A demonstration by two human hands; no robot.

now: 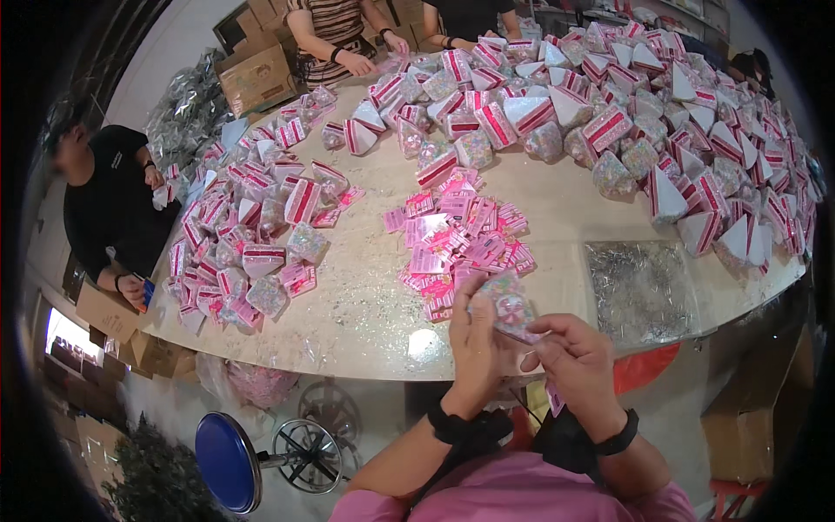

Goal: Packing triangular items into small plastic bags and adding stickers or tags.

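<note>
My left hand point(474, 339) grips a cake-slice-shaped piece point(511, 306) with a clear, glittery iridescent face, holding it above the table's near edge. Fingers and thumb of my right hand point(576, 358) pinch together at that piece's lower right corner. A small pink card point(555, 398) shows just below the right fingers and seems held by them; what joins it to the piece is too small to make out. Just beyond my left hand lies a loose pile of pink printed cards point(461, 235).
Many slice-shaped pieces point(609, 130) are heaped at the far right, with a smaller heap point(248, 226) at left. A flat clear glittery sheet point(641, 291) lies right of my hands. Co-workers stand at the far side and left. A blue stool point(228, 461) stands below the table point(365, 348).
</note>
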